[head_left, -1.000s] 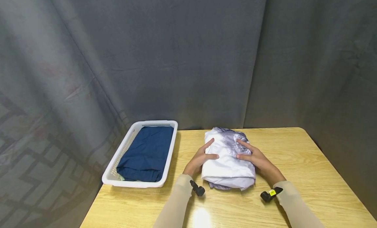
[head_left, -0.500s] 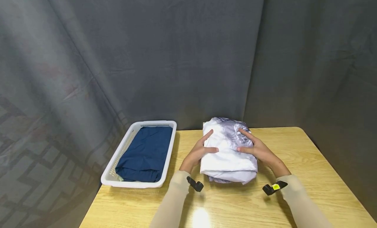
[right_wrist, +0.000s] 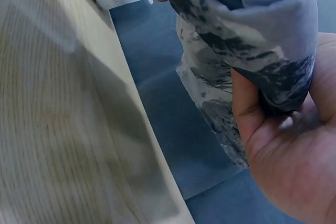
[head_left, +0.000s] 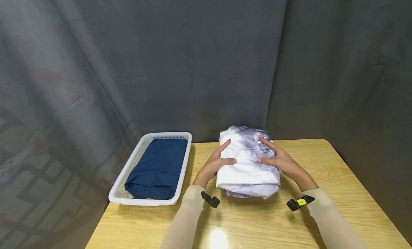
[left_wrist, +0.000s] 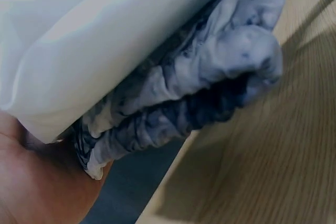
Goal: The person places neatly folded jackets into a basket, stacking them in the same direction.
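A folded white-and-grey patterned cloth [head_left: 248, 174] hangs a little above the table between both hands. My left hand [head_left: 215, 163] grips its left side, thumb on top and the other fingers mostly hidden under it. On the opposite side my right hand [head_left: 285, 164] holds it the same way, with the thumb and index finger showing on top. A gathered, ruched edge of the cloth [left_wrist: 178, 93] shows in the left wrist view. In the right wrist view, the fingers [right_wrist: 247, 103] curl beneath the folded layers.
To the left stands a white plastic basket [head_left: 145, 202] with folded dark blue cloth [head_left: 159, 170] inside. The wooden table [head_left: 325, 181] ends at a grey curtain [head_left: 206, 74] behind. Each wrist wears a small black camera.
Both hands have raised the folded cloth off the table and moved it slightly away from the body, most of it in the first half second. The basket stays put.
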A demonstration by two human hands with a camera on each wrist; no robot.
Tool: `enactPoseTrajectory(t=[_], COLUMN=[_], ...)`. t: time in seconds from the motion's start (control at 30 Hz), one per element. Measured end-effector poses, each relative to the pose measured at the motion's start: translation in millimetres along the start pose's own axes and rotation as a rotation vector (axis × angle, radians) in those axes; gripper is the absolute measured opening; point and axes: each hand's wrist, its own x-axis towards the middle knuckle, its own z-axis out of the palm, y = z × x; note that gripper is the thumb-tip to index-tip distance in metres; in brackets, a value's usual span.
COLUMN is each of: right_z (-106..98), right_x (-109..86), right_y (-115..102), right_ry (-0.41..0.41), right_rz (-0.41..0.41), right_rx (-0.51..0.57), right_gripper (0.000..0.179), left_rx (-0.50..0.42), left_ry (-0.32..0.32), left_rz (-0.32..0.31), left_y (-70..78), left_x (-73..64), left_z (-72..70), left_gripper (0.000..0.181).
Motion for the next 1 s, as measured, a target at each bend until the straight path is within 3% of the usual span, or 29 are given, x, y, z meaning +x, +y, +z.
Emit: enactPoseTrajectory(t=[0.5, 1.0], right_z=[-2, 8], right_x=[9.9, 25.5], right_y=[-24, -41], right_ry=[0.007, -0.007], right_rz=[-0.011, -0.027], right_rx=[-0.040, -0.006], right_gripper=[0.096, 0.095], left_rx=[-0.003, 0.016], left_ry=[-0.016, -0.024], left_rz=[0.018, 0.017], left_y=[27.0, 48.5], left_x=[-1.3, -9.9], left_z=[-14.0, -36.6], left_gripper=[0.086, 0.088])
